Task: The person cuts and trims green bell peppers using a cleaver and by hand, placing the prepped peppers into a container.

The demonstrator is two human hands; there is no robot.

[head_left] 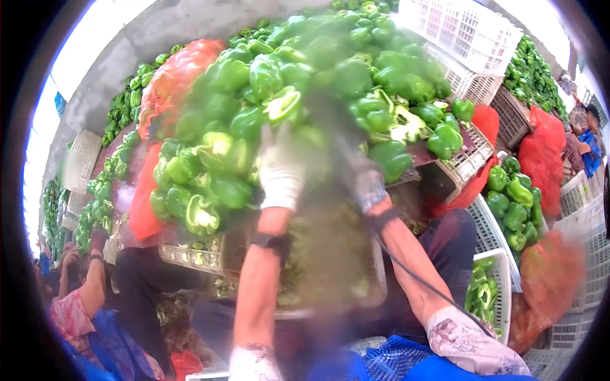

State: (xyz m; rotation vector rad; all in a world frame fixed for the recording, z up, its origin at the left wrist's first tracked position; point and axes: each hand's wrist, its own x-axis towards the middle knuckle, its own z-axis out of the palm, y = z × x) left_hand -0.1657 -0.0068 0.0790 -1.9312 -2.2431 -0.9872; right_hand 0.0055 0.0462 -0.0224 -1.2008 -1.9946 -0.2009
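My left hand (281, 171), in a white glove, reaches into a heap of green bell peppers (232, 76). Its visible fingers are stretched out and apart, just below a cut-open bell pepper (281, 103) with pale flesh showing. My right hand (361, 174), in a greyish glove, is beside the peppers on the right; a smear across the middle of the view blurs its fingers. More broken pepper pieces (406, 124) lie to its upper right. Another cut pepper (201, 214) rests at the heap's lower left edge.
Below my hands a crate (381, 273) holds pepper scraps. Crates of peppers (513, 203) stand at the right, near red mesh sacks (541, 155). White crates (467, 32) are stacked behind. A co-worker's arm (94, 279) is at the left, by another row of peppers.
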